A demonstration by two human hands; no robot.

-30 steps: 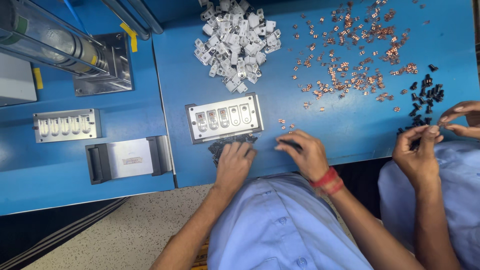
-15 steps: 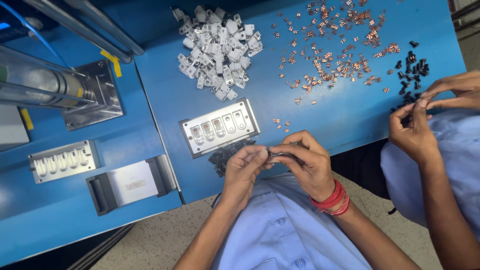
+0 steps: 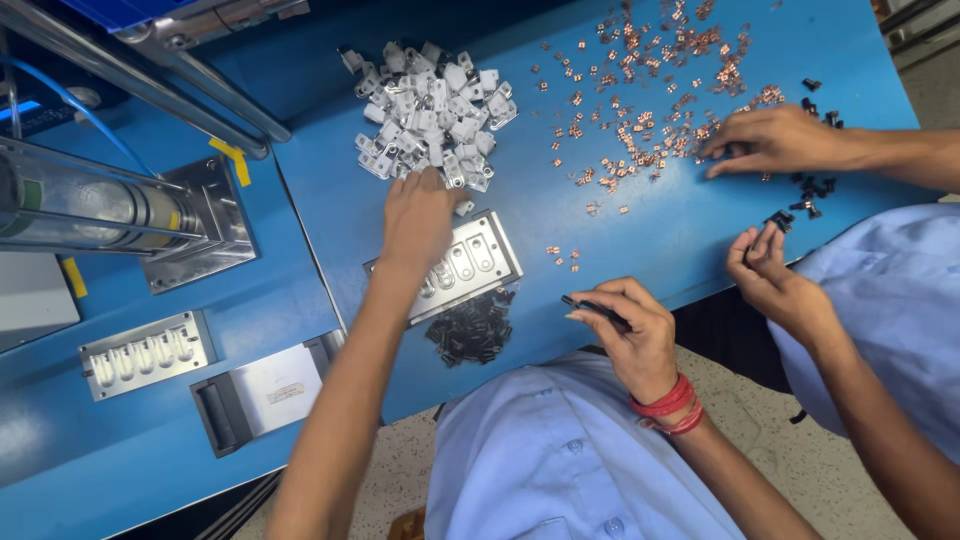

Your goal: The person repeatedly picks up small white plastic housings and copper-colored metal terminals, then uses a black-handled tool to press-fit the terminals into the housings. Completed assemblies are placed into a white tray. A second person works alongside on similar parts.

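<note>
Blue surface (image 3: 640,240) with sorted heaps: the left hand (image 3: 420,215), fingers spread, reaches the far pile of white plastic parts (image 3: 425,110) beyond the metal tray (image 3: 455,265), while the right hand (image 3: 625,325), near, pinches a thin black piece (image 3: 595,310).

Copper clips (image 3: 660,110) lie scattered on the blue table (image 3: 640,230); a steel cylinder (image 3: 90,205) and second jig (image 3: 145,353) sit left.
</note>
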